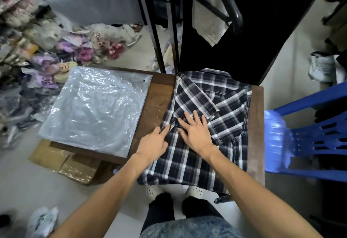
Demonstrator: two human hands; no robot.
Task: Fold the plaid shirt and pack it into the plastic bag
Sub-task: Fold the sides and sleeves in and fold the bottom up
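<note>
The dark blue and white plaid shirt [216, 95] lies on the right half of a brown wooden table [154, 98], collar at the far side, both sleeves folded in over the body and its hem hanging over the near edge. My left hand [153, 144] pinches the shirt's left folded edge between fingertips. My right hand [195, 131] rests flat, fingers spread, on the shirt's middle over the folded left sleeve. A clear plastic bag [93, 108] lies flat on the table's left half, apart from the shirt.
A blue plastic chair [308, 140] stands right of the table. A black clothes rack [159, 21] with hanging garments stands behind. Piled packaged slippers [62, 50] cover the floor at left. Cardboard boxes [67, 162] sit under the table's left corner.
</note>
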